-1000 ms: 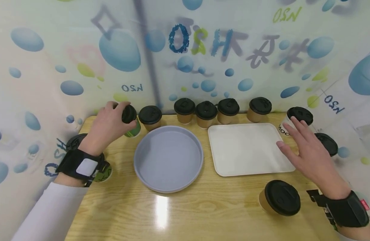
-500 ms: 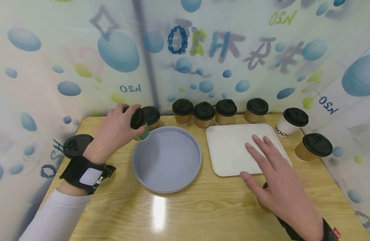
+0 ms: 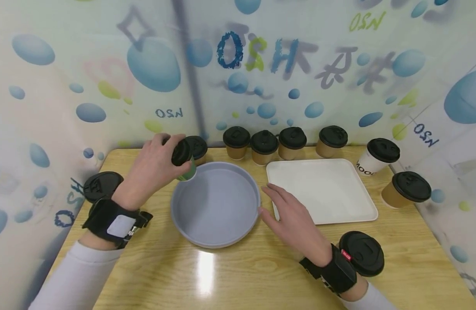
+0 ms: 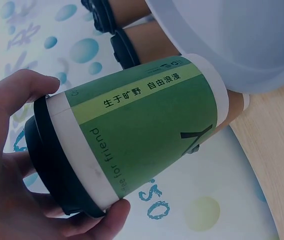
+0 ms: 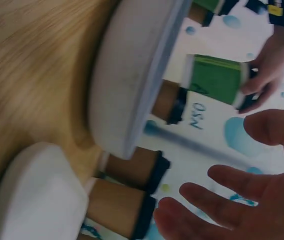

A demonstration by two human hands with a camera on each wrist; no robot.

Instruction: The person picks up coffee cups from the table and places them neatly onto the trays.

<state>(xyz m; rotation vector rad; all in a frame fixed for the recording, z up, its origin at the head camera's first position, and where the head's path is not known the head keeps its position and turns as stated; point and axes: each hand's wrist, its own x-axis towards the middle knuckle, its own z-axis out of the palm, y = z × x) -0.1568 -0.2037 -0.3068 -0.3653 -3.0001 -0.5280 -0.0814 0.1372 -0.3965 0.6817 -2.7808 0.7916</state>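
Before you, the plate point(image 3: 216, 206) is lying left of the tray point(image 3: 325, 189); five cups point(image 3: 264, 147) are standing behind them, two more cups point(image 3: 400, 196) right of the tray. Your left hand point(image 3: 152, 163) is holding a cup point(image 4: 144, 127) by the plate's far-left edge, your right hand point(image 3: 294, 220) hovering by its right edge.

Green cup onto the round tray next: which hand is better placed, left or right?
Likely the left hand: it holds the green cup near the lid, close to the round tray. The right hand, at the tray's other side, holds nothing.
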